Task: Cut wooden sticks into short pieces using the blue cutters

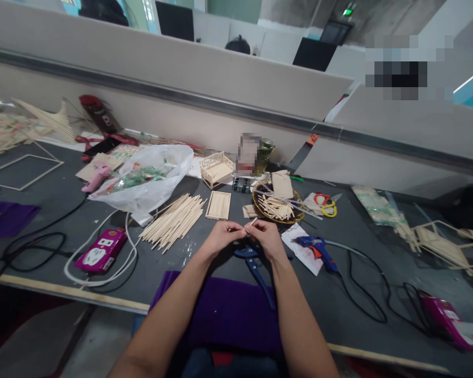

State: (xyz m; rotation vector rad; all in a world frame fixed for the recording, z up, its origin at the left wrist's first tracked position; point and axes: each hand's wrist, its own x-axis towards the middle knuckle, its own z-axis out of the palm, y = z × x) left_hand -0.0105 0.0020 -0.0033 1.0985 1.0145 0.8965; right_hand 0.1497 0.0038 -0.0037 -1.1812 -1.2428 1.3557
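Observation:
My left hand (223, 236) and my right hand (265, 237) meet over the table, fingertips pinched together. A short pale wooden stick (254, 221) pokes up from between the fingers of both hands. Just beneath lies a blue-handled hand cutter (257, 273), partly hidden by my hands and right forearm. Beyond my left hand are a pile of long wooden sticks (173, 220) and a small panel of sticks laid side by side (218, 205). A round basket (300, 216) holding short cut sticks stands past my right hand.
A blue glue gun (319, 252) rests on paper to the right, its cord trailing toward a purple power strip (449, 320). Another power strip (102, 251), a plastic bag (153, 173) and a pink glue gun (96, 178) are leftward. Scissors (328, 205) lie beyond the basket.

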